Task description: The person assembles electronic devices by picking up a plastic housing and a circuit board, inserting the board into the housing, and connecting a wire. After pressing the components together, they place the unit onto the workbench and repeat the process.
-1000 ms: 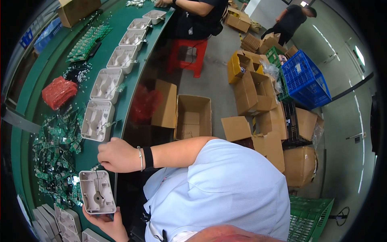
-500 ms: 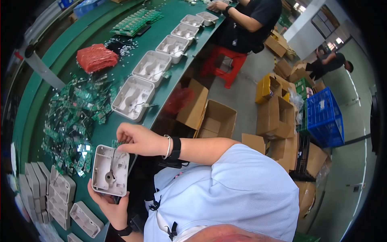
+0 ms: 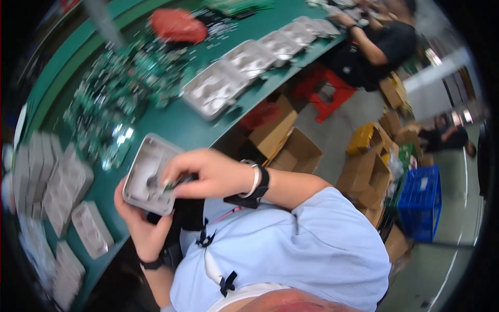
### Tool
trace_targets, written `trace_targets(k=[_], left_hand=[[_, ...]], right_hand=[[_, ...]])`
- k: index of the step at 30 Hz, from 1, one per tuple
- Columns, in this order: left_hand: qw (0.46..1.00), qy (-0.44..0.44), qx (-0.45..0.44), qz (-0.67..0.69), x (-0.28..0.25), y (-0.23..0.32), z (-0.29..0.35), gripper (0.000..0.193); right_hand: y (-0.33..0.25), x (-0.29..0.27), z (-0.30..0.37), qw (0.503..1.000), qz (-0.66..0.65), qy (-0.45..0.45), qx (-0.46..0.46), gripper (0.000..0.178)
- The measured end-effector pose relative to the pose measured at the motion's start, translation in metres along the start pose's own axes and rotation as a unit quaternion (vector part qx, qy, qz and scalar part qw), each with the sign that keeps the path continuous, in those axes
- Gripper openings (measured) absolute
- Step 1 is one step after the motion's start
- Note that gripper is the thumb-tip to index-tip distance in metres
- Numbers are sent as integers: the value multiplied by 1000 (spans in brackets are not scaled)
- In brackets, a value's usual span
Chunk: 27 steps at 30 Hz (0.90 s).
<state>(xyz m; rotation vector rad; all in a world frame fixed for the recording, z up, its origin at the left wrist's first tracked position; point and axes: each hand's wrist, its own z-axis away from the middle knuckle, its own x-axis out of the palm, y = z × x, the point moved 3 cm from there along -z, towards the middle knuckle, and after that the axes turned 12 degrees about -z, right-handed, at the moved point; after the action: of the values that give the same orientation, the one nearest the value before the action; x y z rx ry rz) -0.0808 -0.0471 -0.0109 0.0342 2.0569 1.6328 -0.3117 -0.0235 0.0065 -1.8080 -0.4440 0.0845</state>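
A grey-white plastic housing shell point(image 3: 139, 179) is tilted in my left hand point(image 3: 144, 229), which is wrapped around its near lower edge. My right hand point(image 3: 210, 170) reaches over the right side of the shell with thumb and fingers pinched together. A small green circuit board point(image 3: 171, 184) with a dark wire seems to be between those fingertips, though motion blur hides its detail. The shell's inside has moulded ribs, partly covered by my right hand. Just beyond lies a loose heap of green circuit boards point(image 3: 119, 88) on the green table point(image 3: 171, 122).
A row of similar shells point(image 3: 213, 89) runs along the table's right edge. Stacked shells point(image 3: 65, 192) stand at the left, a red bag point(image 3: 178, 25) at the back. Cardboard boxes point(image 3: 296, 151) and a blue crate point(image 3: 419, 203) are on the floor. A co-worker point(image 3: 384, 47) sits beyond.
My right hand has moved from the shell's upper edge to over its right side, bringing the small board with it. The shell has tilted, and the whole view has swung.
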Motion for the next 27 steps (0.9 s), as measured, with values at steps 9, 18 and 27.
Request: trace_targets(k=[9,18,27], left_hand=[[1000,9,1,17,5,1,-1,115],[999,7,34,-1,3,1,-1,118],[999,-16,-11,50,4,0,-9,118]], right_hand=[[7,3,6,990,-114,50,68,18],[-1,-9,-3,992,17,46,115,20],[-3,-21,-5,964,237,-60,-104,26]])
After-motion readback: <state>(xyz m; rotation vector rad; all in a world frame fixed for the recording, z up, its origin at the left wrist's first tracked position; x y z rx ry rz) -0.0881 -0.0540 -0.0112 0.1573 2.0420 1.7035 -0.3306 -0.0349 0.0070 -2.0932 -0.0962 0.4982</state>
